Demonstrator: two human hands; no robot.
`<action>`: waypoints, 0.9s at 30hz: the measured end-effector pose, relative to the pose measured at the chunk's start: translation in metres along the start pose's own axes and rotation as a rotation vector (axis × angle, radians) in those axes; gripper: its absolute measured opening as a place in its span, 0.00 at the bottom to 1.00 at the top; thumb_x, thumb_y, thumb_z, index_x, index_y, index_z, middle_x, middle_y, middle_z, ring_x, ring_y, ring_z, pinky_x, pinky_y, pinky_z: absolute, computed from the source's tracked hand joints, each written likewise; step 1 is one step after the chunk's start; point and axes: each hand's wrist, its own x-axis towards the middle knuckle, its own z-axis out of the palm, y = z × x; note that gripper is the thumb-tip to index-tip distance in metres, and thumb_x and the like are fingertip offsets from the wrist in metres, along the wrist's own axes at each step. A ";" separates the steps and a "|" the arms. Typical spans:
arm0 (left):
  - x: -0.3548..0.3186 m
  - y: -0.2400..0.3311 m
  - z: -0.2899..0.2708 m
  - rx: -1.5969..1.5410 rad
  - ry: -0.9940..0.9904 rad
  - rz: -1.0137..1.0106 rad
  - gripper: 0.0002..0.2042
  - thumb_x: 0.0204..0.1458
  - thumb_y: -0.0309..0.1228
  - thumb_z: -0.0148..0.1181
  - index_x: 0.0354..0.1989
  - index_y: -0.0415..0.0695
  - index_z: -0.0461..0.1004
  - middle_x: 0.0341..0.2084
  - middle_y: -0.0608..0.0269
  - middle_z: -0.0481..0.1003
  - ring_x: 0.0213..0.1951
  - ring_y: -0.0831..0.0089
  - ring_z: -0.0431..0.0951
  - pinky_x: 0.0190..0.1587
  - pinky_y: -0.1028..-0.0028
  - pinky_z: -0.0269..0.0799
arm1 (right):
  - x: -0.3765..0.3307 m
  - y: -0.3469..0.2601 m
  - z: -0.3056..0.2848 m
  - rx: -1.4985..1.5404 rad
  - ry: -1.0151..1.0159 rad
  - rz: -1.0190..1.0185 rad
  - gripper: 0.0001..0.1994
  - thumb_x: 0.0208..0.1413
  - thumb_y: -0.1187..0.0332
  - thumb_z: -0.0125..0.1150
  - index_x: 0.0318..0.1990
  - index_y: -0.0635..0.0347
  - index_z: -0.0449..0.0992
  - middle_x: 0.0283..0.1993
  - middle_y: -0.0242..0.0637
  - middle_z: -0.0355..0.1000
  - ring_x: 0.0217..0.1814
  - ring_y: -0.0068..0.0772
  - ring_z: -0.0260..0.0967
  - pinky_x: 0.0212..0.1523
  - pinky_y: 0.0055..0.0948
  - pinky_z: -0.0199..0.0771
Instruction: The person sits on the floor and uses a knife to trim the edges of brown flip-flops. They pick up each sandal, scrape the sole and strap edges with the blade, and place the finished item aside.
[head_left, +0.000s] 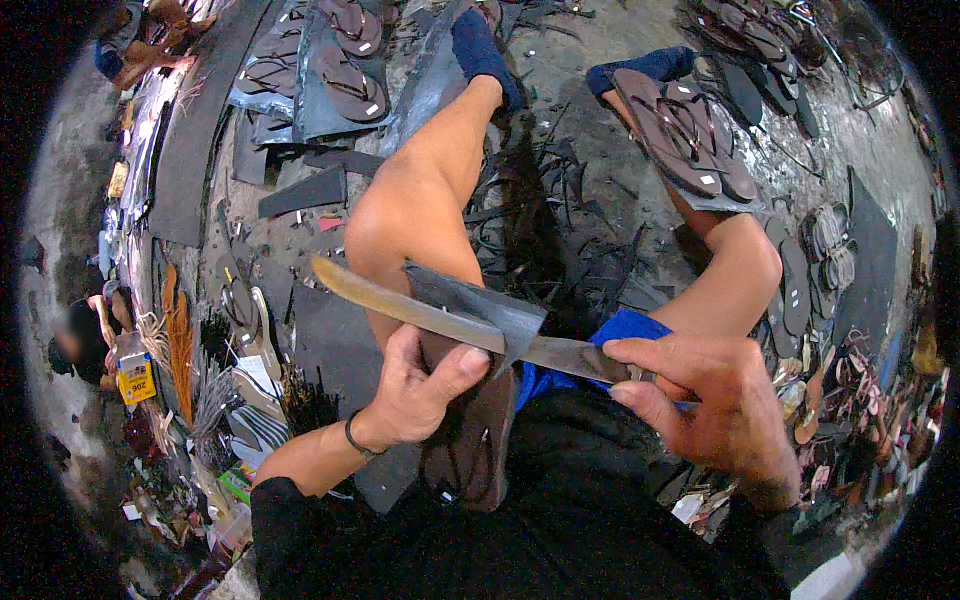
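My right hand (700, 400) is closed around the near end of a long knife (570, 358); its handle is mostly hidden in the fingers. The narrow, slightly curved blade reaches left past my left hand and looks yellowish toward its tip. With thumb and fingers, my left hand (420, 390) grips a dark brown flip-flop (468, 430) over my left thigh. Its thong straps show at the lower end. A grey rubber sheet (480, 310) stands out at the flip-flop's upper end, with a pointed flap hanging over the blade. Where the blade touches the rubber is partly hidden.
Brown flip-flops on grey rubber sheets (345, 85) lie at the far left. Another pair (690, 140) rests across my right shin. Dark rubber offcuts (540, 190) litter the floor between my legs. More sandals (830, 245) lie at right; a yellow box (135, 375) is at left.
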 end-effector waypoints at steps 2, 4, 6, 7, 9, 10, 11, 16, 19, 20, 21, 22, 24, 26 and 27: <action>0.004 -0.001 0.002 0.017 -0.042 0.038 0.14 0.54 0.31 0.62 0.46 0.39 0.70 0.40 0.66 0.73 0.44 0.77 0.70 0.50 0.74 0.65 | 0.013 -0.012 -0.012 -0.018 -0.087 0.059 0.13 0.52 0.59 0.64 0.40 0.57 0.78 0.28 0.44 0.76 0.28 0.46 0.74 0.30 0.37 0.75; 0.006 -0.008 0.007 -0.017 -0.053 0.103 0.15 0.54 0.30 0.62 0.47 0.39 0.69 0.40 0.66 0.73 0.44 0.77 0.70 0.50 0.73 0.66 | 0.026 -0.013 -0.016 -0.028 -0.092 -0.021 0.11 0.52 0.61 0.64 0.39 0.57 0.79 0.26 0.45 0.75 0.28 0.46 0.75 0.30 0.36 0.74; 0.006 -0.006 0.015 -0.031 -0.035 0.105 0.16 0.53 0.29 0.63 0.48 0.39 0.68 0.41 0.66 0.73 0.45 0.77 0.70 0.50 0.73 0.66 | 0.041 -0.015 -0.016 -0.049 -0.124 -0.082 0.10 0.49 0.66 0.67 0.38 0.57 0.81 0.25 0.44 0.76 0.26 0.40 0.76 0.30 0.31 0.74; 0.007 -0.002 0.016 -0.011 -0.032 0.083 0.17 0.53 0.29 0.63 0.49 0.39 0.68 0.41 0.66 0.73 0.45 0.77 0.70 0.50 0.73 0.66 | 0.049 -0.015 -0.018 -0.056 -0.192 -0.094 0.10 0.50 0.65 0.66 0.38 0.58 0.81 0.26 0.45 0.75 0.26 0.42 0.75 0.29 0.32 0.73; 0.008 0.002 0.019 0.058 -0.039 0.041 0.19 0.52 0.29 0.64 0.50 0.39 0.67 0.41 0.66 0.72 0.45 0.77 0.70 0.50 0.73 0.67 | 0.063 -0.013 -0.020 -0.072 -0.312 -0.119 0.11 0.51 0.63 0.63 0.38 0.60 0.80 0.26 0.46 0.75 0.27 0.45 0.75 0.29 0.34 0.73; 0.009 0.005 0.019 0.106 -0.039 0.020 0.19 0.52 0.29 0.64 0.51 0.39 0.67 0.42 0.66 0.72 0.45 0.76 0.70 0.50 0.73 0.67 | 0.071 -0.014 -0.021 -0.103 -0.333 -0.139 0.11 0.52 0.63 0.63 0.38 0.60 0.80 0.26 0.47 0.75 0.27 0.47 0.74 0.29 0.35 0.73; 0.010 0.006 0.020 0.152 -0.018 0.085 0.20 0.52 0.29 0.64 0.51 0.39 0.66 0.41 0.66 0.73 0.45 0.76 0.71 0.49 0.73 0.67 | 0.079 -0.015 -0.021 -0.134 -0.356 -0.162 0.12 0.52 0.63 0.62 0.39 0.60 0.80 0.26 0.47 0.75 0.28 0.49 0.74 0.29 0.35 0.72; 0.022 0.091 0.007 0.498 -0.214 -0.039 0.19 0.49 0.28 0.66 0.48 0.38 0.69 0.38 0.64 0.75 0.42 0.74 0.74 0.48 0.73 0.68 | 0.069 -0.010 -0.010 0.256 -0.195 -0.159 0.20 0.53 0.65 0.60 0.55 0.54 0.73 0.28 0.49 0.75 0.27 0.39 0.74 0.32 0.32 0.73; -0.002 0.133 0.025 0.467 0.236 0.532 0.11 0.40 0.29 0.72 0.30 0.41 0.75 0.29 0.64 0.76 0.34 0.74 0.76 0.43 0.72 0.70 | 0.047 0.017 0.025 0.324 0.301 -0.344 0.30 0.46 0.74 0.64 0.61 0.54 0.67 0.30 0.39 0.70 0.25 0.32 0.67 0.29 0.28 0.69; -0.002 0.106 0.006 0.488 -0.250 0.567 0.14 0.41 0.29 0.71 0.34 0.40 0.74 0.29 0.66 0.74 0.32 0.75 0.74 0.41 0.74 0.69 | 0.041 0.012 0.028 0.221 0.408 -0.309 0.31 0.45 0.75 0.64 0.61 0.54 0.68 0.29 0.38 0.69 0.26 0.31 0.66 0.29 0.28 0.68; -0.007 0.081 -0.014 0.461 -0.730 0.503 0.17 0.42 0.29 0.70 0.39 0.39 0.73 0.29 0.68 0.73 0.29 0.76 0.72 0.40 0.75 0.68 | 0.036 0.016 0.038 0.265 0.452 -0.325 0.32 0.43 0.76 0.65 0.61 0.54 0.68 0.28 0.38 0.67 0.25 0.32 0.66 0.29 0.28 0.69; -0.027 0.039 0.008 0.273 -0.534 0.102 0.22 0.41 0.30 0.71 0.45 0.38 0.70 0.31 0.68 0.71 0.32 0.77 0.71 0.41 0.76 0.66 | 0.038 0.017 0.055 0.311 0.527 -0.365 0.33 0.42 0.76 0.65 0.61 0.54 0.68 0.26 0.37 0.66 0.24 0.32 0.64 0.28 0.27 0.68; -0.003 -0.023 0.030 -0.252 -0.221 0.161 0.25 0.53 0.43 0.59 0.54 0.39 0.65 0.46 0.61 0.71 0.47 0.70 0.72 0.52 0.70 0.66 | 0.026 0.019 0.069 0.283 0.530 -0.277 0.33 0.42 0.77 0.65 0.61 0.54 0.68 0.27 0.36 0.66 0.23 0.31 0.64 0.27 0.26 0.67; 0.020 -0.029 0.052 -0.782 0.009 0.218 0.25 0.58 0.51 0.50 0.56 0.44 0.65 0.53 0.62 0.71 0.52 0.66 0.72 0.56 0.66 0.67 | 0.016 0.017 0.070 0.221 0.544 -0.207 0.33 0.41 0.77 0.66 0.60 0.55 0.69 0.28 0.36 0.68 0.24 0.31 0.66 0.28 0.27 0.69; 0.028 -0.021 0.061 -0.912 0.066 0.235 0.26 0.58 0.53 0.49 0.56 0.47 0.66 0.53 0.63 0.71 0.52 0.66 0.72 0.56 0.65 0.68 | 0.014 0.017 0.073 0.221 0.579 -0.218 0.33 0.41 0.77 0.66 0.60 0.54 0.69 0.29 0.36 0.69 0.24 0.31 0.66 0.28 0.28 0.70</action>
